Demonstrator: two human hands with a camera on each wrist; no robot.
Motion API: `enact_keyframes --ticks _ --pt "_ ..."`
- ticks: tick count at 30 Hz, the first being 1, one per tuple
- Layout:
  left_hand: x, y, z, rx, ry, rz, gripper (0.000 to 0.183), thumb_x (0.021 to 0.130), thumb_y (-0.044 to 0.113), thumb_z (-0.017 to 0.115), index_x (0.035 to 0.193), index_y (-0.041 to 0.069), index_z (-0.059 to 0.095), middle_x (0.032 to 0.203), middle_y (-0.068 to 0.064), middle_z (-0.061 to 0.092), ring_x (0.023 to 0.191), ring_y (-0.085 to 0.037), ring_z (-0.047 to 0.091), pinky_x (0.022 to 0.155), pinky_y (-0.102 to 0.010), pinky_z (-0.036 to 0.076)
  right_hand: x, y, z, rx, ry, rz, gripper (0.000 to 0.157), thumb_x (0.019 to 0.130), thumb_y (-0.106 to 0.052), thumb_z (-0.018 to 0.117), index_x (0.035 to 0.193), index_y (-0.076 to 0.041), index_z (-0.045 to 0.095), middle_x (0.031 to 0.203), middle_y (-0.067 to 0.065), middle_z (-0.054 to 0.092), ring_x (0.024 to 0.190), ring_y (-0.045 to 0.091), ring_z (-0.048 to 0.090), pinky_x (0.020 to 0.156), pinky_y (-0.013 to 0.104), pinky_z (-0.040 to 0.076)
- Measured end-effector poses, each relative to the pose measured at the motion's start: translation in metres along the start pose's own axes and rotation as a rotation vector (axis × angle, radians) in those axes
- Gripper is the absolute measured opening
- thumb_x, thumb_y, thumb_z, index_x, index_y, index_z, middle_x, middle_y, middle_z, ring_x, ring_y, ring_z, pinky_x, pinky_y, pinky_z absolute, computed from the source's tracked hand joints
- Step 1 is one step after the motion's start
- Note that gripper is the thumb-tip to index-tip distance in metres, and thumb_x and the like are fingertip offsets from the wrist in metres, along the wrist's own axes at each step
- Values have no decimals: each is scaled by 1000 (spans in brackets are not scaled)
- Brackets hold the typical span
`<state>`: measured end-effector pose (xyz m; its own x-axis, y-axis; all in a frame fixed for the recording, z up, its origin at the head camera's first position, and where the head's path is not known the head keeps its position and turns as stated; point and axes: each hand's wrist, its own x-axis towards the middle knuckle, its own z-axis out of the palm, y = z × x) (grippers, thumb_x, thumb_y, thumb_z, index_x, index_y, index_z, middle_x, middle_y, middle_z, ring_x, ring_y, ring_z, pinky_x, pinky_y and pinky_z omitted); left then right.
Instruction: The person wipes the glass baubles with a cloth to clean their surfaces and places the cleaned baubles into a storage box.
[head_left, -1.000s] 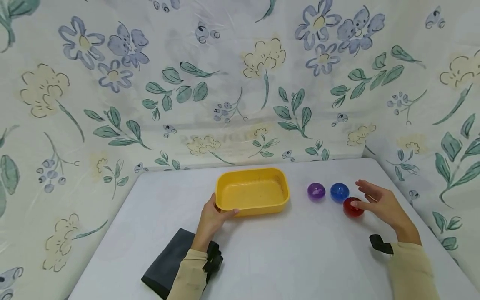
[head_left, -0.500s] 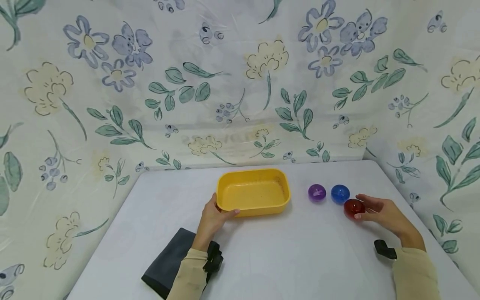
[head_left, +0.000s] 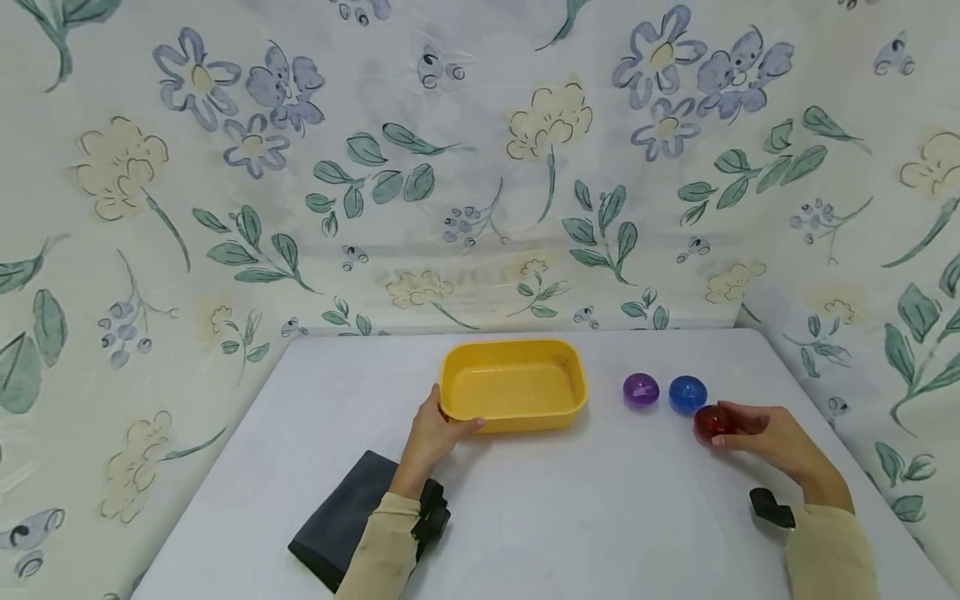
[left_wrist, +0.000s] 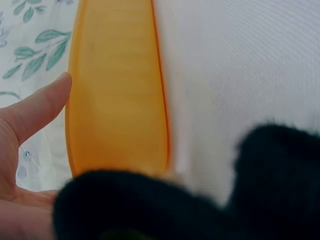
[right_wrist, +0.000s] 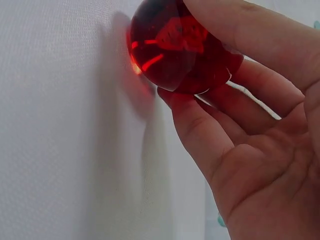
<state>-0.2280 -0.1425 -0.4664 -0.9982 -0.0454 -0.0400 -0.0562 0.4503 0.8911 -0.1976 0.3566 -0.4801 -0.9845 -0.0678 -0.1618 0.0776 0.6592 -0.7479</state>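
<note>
My left hand (head_left: 432,441) holds the near left corner of a shallow yellow plastic tray (head_left: 517,425). In the left wrist view the thumb lies against the tray's rim (left_wrist: 72,125), and the other fingers are partly hidden behind a dark blurred strap. At the right, my right hand (head_left: 780,446) grips a clear red ball (right_wrist: 172,47) between thumb and fingers, low over the white table or touching it; which one I cannot tell. Just behind the red ball sits a clear blue ball (head_left: 687,393), and a purple ball (head_left: 641,389) lies left of that.
A folded dark grey cloth-like piece (head_left: 341,517) lies at the left front, partly under my left forearm. The white table (head_left: 592,517) ends at a flowered sheet (head_left: 480,208) hanging behind it and along the sides.
My right hand has lowered and closed its fingers round the red ball. The left hand keeps its hold on the tray. The whole view has shifted slightly.
</note>
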Motion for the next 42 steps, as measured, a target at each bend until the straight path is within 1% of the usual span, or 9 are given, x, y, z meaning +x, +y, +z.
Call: enact_keyframes --ticks 4,7,11,18,25,31,36,39,42 --pt "-3 6 -1 19 -24 -38 106 83 25 86 161 -3 21 161 -24 41 144 -41 45 123 -57 34 -3 0 -1 12 1 20 85 89 -36 80 153 4 43 148 36 51 130 54 55 95 48 60" --pt "-8 15 -9 73 -33 -83 116 86 33 82 164 -5 6 168 -27 26 153 -45 32 123 -61 30 -3 -1 -1 19 -3 24 87 88 -37 81 154 4 42 150 37 48 132 56 52 97 50 59" --pt "-19 27 -33 177 -45 -96 105 92 42 73 164 -3 11 169 -28 22 155 -48 26 121 -64 31 -1 -3 -1 15 -7 21 87 88 -37 81 154 4 42 151 37 46 133 58 50 98 52 58" --pt "-44 30 -90 338 -103 -25 84 100 43 62 162 -1 25 166 -30 27 151 -50 32 117 -64 37 0 -3 -1 17 -17 12 86 88 -35 81 155 2 42 151 36 48 133 58 49 99 56 57" --pt "-59 4 -130 389 -90 -14 85 103 40 58 161 -8 18 167 -34 18 152 -55 24 120 -66 31 2 1 -2 23 -14 23 87 88 -35 81 156 1 41 151 35 49 133 57 50 98 53 58" --pt "-66 -27 -142 484 -109 -39 87 103 38 57 156 -19 18 161 -44 20 150 -61 20 121 -70 25 1 3 -2 32 -12 33 86 88 -34 81 155 3 41 151 35 48 133 57 51 97 52 59" --pt "-71 -44 -141 575 -116 -43 82 101 35 62 148 -24 29 145 -48 40 132 -63 47 107 -68 44 2 2 -2 36 -21 51 89 88 -37 81 156 2 39 152 35 47 135 58 48 99 53 58" --pt "-73 -50 -139 591 -126 -39 78 99 32 66 144 -25 37 129 -41 57 113 -51 63 95 -59 54 2 2 -2 36 -24 57 89 88 -38 80 156 1 39 152 35 47 135 58 48 99 54 57" --pt "-75 -53 -138 599 -135 -52 76 96 31 69 141 -24 42 117 -29 66 104 -41 67 89 -55 56 2 2 -3 35 -22 49 87 89 -37 80 156 2 40 151 35 48 134 58 49 98 53 58"
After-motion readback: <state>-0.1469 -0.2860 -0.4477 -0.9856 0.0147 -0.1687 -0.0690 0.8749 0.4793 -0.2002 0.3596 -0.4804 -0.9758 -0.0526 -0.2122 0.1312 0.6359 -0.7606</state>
